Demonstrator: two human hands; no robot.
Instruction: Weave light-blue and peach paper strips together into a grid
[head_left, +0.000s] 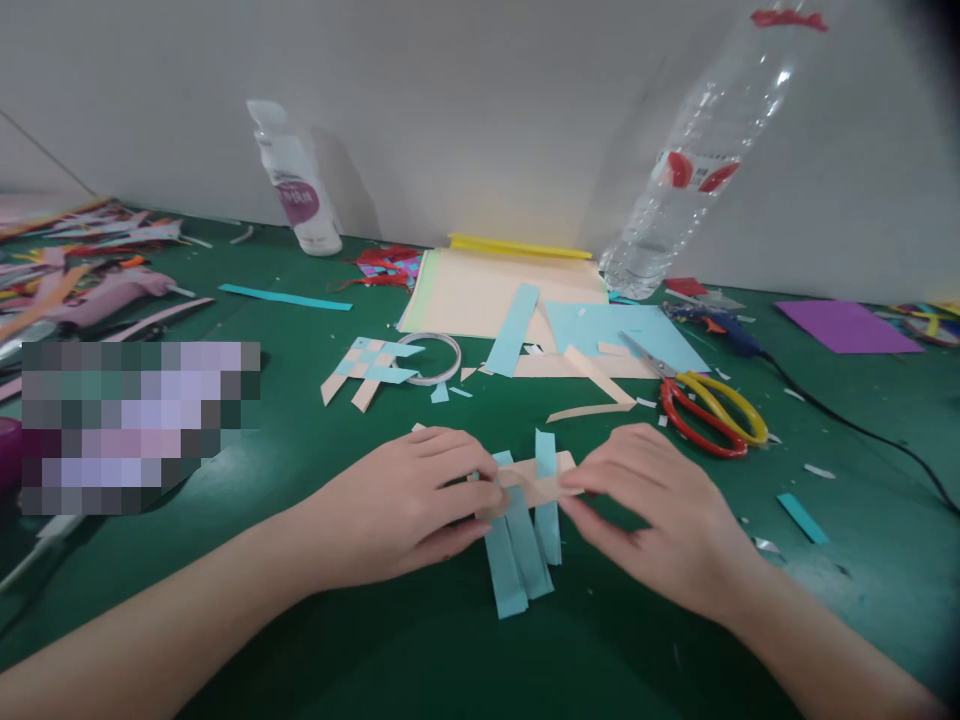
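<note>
Several light blue paper strips lie side by side on the green table, crossed by a peach paper strip. My left hand pinches the left end of the peach strip, fingers closed on the weave. My right hand pinches its right end, fingers curled. A finished small blue and peach woven piece lies farther back on the left.
Red and yellow scissors lie right of the hands. A tape roll, sheets of peach paper and blue paper, a clear bottle, a white glue bottle, a purple sheet, a black cable and scraps at left surround them.
</note>
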